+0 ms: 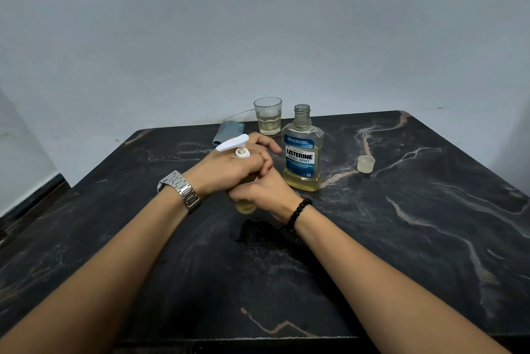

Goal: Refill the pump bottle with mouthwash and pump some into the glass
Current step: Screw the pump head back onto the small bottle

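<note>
2 bottles, 1 glass, 1 loose cap, 1 folded cloth, 2 hands

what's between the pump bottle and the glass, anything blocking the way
Nothing stands directly between them. The pump bottle, gripped by both hands, sits nearer the camera; the glass stands beyond it by the wall. The open mouthwash bottle stands just right of that path, close to the glass, and a folded cloth lies left.

mouthwash bottle | blue front label | reads "LISTERINE" in large black letters on white band | "COOL MINT" beneath | smaller print above and below too small to read
</note>
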